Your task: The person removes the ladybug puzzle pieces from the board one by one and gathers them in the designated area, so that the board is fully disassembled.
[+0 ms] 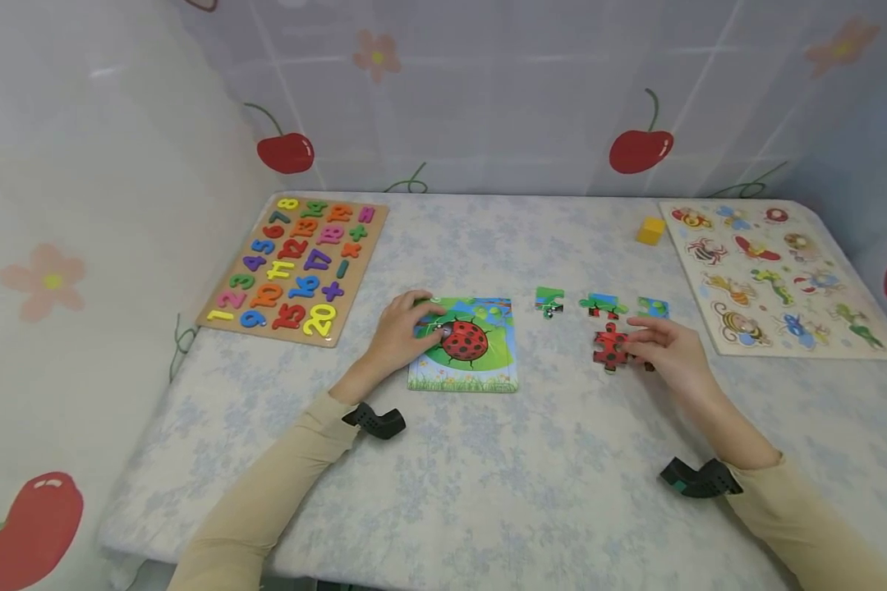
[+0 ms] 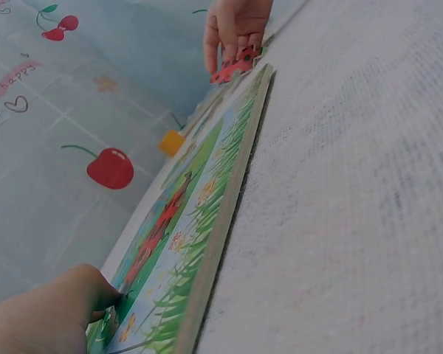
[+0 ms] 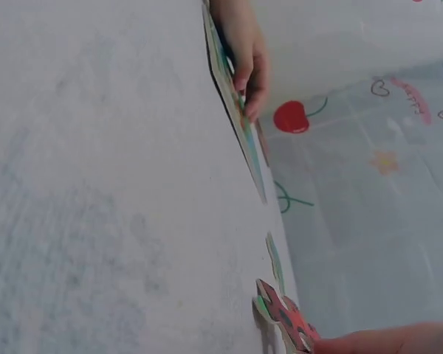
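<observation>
In the middle of the head view, the left hand (image 1: 405,335) rests on the left side of a ladybug puzzle (image 1: 476,349), its thumb and fingers apart and touching the picture. Right of centre, the right hand (image 1: 676,361) pinches a red piece (image 1: 609,348) with black spots between its fingers; in the right wrist view this piece is tilted. Above it lie a green piece (image 1: 549,300), a middle piece (image 1: 603,305) and a blue piece (image 1: 654,308), in a row on the surface (image 1: 517,492). A number board (image 1: 296,271) lies upper left; a yellow block (image 1: 650,231) and an insect board (image 1: 783,283), upper right.
</observation>
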A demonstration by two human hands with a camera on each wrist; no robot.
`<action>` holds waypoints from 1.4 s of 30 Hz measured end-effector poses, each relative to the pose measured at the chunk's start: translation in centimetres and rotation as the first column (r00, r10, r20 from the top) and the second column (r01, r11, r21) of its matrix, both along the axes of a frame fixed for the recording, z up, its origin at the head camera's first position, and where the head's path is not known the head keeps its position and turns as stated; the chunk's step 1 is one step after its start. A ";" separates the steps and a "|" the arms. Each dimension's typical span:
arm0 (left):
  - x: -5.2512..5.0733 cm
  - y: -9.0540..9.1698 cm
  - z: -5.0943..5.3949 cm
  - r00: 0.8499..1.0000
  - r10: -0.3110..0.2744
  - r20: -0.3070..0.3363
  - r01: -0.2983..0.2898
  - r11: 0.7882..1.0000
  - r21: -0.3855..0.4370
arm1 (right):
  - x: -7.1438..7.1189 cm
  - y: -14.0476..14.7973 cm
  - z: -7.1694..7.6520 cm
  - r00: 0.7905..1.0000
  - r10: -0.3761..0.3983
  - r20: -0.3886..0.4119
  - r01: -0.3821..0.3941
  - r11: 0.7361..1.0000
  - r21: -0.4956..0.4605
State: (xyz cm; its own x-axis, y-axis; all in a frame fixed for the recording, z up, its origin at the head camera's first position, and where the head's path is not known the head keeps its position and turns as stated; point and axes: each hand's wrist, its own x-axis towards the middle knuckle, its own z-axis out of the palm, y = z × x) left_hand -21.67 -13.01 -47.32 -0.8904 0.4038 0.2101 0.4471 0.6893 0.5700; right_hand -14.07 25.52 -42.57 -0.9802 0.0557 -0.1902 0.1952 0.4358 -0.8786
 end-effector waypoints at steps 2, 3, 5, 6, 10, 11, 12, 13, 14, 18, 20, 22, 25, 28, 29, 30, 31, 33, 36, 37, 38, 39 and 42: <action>0.0 -0.1 0.0 1.000 0.003 0.005 -0.003 1.000 0.005 | -0.2 0.0 0.0 0.999 0.010 -0.034 -0.008 0.999 0.054; 0.0 -0.2 -0.1 1.000 0.003 0.007 -0.003 1.000 0.009 | -0.3 0.0 0.0 0.999 0.005 -0.051 -0.001 0.997 0.073; 0.0 -0.2 0.0 1.000 0.000 0.010 -0.001 1.000 0.019 | -0.4 -0.1 0.0 0.997 -0.016 -0.080 0.024 0.995 0.098; 0.0 -0.2 0.0 1.000 -0.001 0.011 0.001 1.000 0.026 | -0.4 -0.1 0.1 0.995 -0.027 -0.092 0.036 0.994 0.099; -0.1 -0.2 0.2 1.000 -0.001 0.027 -0.001 0.998 0.067 | -0.8 -1.1 0.2 0.992 -0.031 -0.125 0.041 0.996 0.079; -0.1 -0.2 0.3 0.999 0.000 0.035 -0.002 0.997 0.076 | -0.9 -1.6 0.3 0.992 -0.014 -0.126 0.023 0.997 0.070; -0.2 -0.2 0.3 0.999 -0.001 0.042 -0.003 0.997 0.083 | -1.0 -2.2 0.3 0.992 0.010 -0.125 -0.002 0.998 0.061; -0.3 -0.3 0.3 0.999 -0.001 0.052 -0.003 0.996 0.089 | -1.1 -2.9 0.3 0.992 0.039 -0.117 -0.033 0.998 0.049; -0.3 -0.3 0.4 0.998 -0.003 0.061 -0.003 0.995 0.095 | -1.3 -3.8 0.3 0.992 0.065 -0.109 -0.062 0.998 0.034; -0.6 -0.6 0.5 0.995 -0.019 0.102 0.007 0.993 0.119 | -2.0 -7.7 0.2 0.982 0.165 -0.087 -0.170 0.984 -0.045; -0.6 -0.7 0.6 0.992 -0.014 0.126 -0.002 0.991 0.130 | -2.5 -9.8 0.1 0.971 0.214 -0.104 -0.222 0.972 -0.075; -0.7 -0.7 0.6 0.988 -0.001 0.153 -0.021 0.989 0.144 | -2.9 -11.7 -0.2 0.955 0.269 -0.128 -0.281 0.956 -0.087; -0.9 -0.7 0.4 0.984 0.022 0.176 -0.051 0.985 0.165 | -3.5 -14.3 -0.9 0.928 0.338 -0.159 -0.355 0.931 -0.091; -1.0 -0.7 0.3 0.985 0.023 0.171 -0.054 0.982 0.182 | -3.9 -16.3 -1.4 0.912 0.378 -0.157 -0.395 0.914 -0.090; -1.0 -0.8 0.3 0.987 0.019 0.160 -0.048 0.982 0.183 | -4.1 -16.9 -1.5 0.907 0.390 -0.158 -0.406 0.910 -0.089; -1.0 -0.7 0.3 0.988 0.016 0.155 -0.045 0.982 0.186 | -4.2 -17.5 -1.6 0.902 0.400 -0.164 -0.416 0.906 -0.077; -1.0 -0.7 0.3 0.989 0.012 0.150 -0.041 0.981 0.189 | -4.4 -18.0 -1.7 0.895 0.411 -0.172 -0.426 0.903 -0.059; -1.0 -0.8 0.4 0.990 0.007 0.140 -0.034 0.981 0.192 | -4.6 -18.8 -1.6 0.876 0.438 -0.204 -0.448 0.894 -0.008; -1.0 -0.8 0.4 0.991 0.004 0.137 -0.032 0.979 0.201 | -4.8 -19.7 -1.8 0.838 0.481 -0.257 -0.473 0.876 0.096; -0.9 -0.8 0.4 0.990 0.004 0.138 -0.032 0.978 0.204 | -4.8 -19.9 -1.8 0.830 0.488 -0.270 -0.475 0.872 0.117; -0.9 -0.8 0.4 0.990 0.005 0.139 -0.034 0.978 0.206 | -4.8 -20.0 -1.9 0.821 0.495 -0.284 -0.477 0.869 0.135; -0.9 -0.8 0.4 0.990 0.008 0.142 -0.038 0.978 0.207 | -4.8 -20.1 -2.1 0.818 0.496 -0.292 -0.474 0.868 0.147; -0.9 -0.8 0.4 0.988 0.017 0.151 -0.049 0.976 0.210 | -4.7 -20.2 -2.5 0.816 0.487 -0.310 -0.468 0.873 0.140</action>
